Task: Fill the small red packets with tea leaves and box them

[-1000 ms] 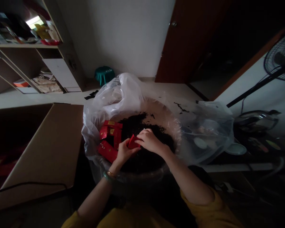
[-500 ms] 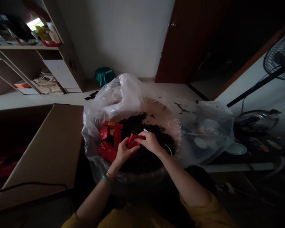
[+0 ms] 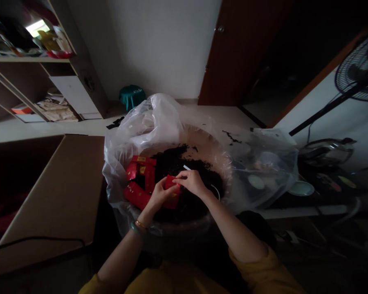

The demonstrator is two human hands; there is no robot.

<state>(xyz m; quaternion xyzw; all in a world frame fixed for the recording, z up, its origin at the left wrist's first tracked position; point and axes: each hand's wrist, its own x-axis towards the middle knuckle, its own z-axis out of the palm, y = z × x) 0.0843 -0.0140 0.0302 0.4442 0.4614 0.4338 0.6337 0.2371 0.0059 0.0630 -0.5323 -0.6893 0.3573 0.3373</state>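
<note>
Both hands are over a round basket lined with clear plastic [image 3: 165, 112]. My left hand [image 3: 159, 194] is closed on a small red packet [image 3: 173, 200] with gold print, holding its left side. My right hand [image 3: 192, 182] pinches the packet's top edge between thumb and fingers. A white strip, perhaps a scoop handle [image 3: 187, 168], sticks up just behind the right hand. Dark loose leaves, like tea [image 3: 171, 157], lie in the basket beneath. Several more red packets [image 3: 139, 195] are heaped at the basket's left side, beside my left hand.
An open cardboard box [image 3: 70, 175] stands at the left, with red packets inside. To the right, a plastic sheet [image 3: 263, 159] covers dishes beside a glass-lidded pot [image 3: 328, 151]. A fan [image 3: 358, 67], a shelf [image 3: 27, 59] and a green-covered stool [image 3: 132, 96] stand farther back.
The red packet has turned so its printed front now shows below my fingers. My right fingers have shifted slightly left along its top. The whole view has drifted slightly.
</note>
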